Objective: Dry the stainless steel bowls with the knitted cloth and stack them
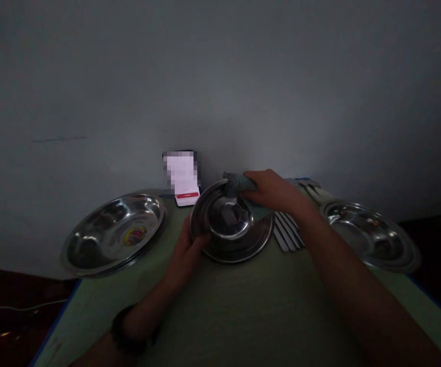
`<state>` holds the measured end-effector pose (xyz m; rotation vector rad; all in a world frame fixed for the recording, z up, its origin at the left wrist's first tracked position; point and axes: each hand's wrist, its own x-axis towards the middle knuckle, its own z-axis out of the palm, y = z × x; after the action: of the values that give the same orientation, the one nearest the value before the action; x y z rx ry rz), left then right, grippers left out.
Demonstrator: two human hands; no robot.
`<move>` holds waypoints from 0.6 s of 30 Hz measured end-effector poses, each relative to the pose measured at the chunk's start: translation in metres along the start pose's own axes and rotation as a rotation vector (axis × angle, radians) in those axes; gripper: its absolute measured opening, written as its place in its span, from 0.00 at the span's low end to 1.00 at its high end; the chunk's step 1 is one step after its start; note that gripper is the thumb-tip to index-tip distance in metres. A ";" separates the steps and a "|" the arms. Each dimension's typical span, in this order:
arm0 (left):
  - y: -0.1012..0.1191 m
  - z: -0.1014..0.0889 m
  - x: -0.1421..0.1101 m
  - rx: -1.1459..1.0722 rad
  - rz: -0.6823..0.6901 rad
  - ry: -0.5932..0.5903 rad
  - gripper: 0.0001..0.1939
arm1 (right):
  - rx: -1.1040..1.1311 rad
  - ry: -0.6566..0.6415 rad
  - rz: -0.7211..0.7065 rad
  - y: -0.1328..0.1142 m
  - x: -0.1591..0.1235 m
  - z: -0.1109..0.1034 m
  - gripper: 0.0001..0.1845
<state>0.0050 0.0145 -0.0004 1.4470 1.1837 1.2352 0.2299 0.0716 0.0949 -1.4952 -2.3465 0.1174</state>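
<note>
A round steel plate with a raised or sunken centre is tilted up in the middle of the table. My left hand grips its left rim, thumb lying over the near face and fingers behind. My right hand is closed on a grey-green checked cloth, which it presses against the plate's upper right rim. Part of the cloth hangs down behind my right fingers. Beside the plate on the right lie several table knives, partly hidden by my right forearm.
A stack of oval steel dishes stands at the left table edge, the top one bearing a round label. Another steel dish sits at the right, near more cutlery. A lit phone leans on the wall behind the green table.
</note>
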 end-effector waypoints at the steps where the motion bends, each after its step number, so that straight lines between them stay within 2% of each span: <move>1: 0.001 0.001 0.000 -0.009 0.012 -0.035 0.30 | 0.016 0.037 -0.027 -0.002 -0.001 -0.003 0.09; 3: 0.004 0.002 0.000 -0.013 0.026 -0.063 0.29 | 0.072 0.087 -0.099 -0.008 -0.002 -0.006 0.09; 8: 0.001 0.002 -0.003 0.020 -0.106 -0.040 0.26 | 0.163 0.146 -0.233 -0.026 -0.002 -0.001 0.15; 12: -0.004 0.003 -0.002 0.051 -0.049 0.000 0.23 | 0.140 0.162 -0.180 -0.028 0.001 0.007 0.16; 18: -0.001 0.004 -0.002 0.077 -0.026 0.050 0.21 | 0.132 0.157 -0.061 -0.013 0.008 0.021 0.10</move>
<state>0.0083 0.0128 -0.0023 1.4596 1.2922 1.2267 0.2088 0.0758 0.0808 -1.3200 -2.2122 0.1323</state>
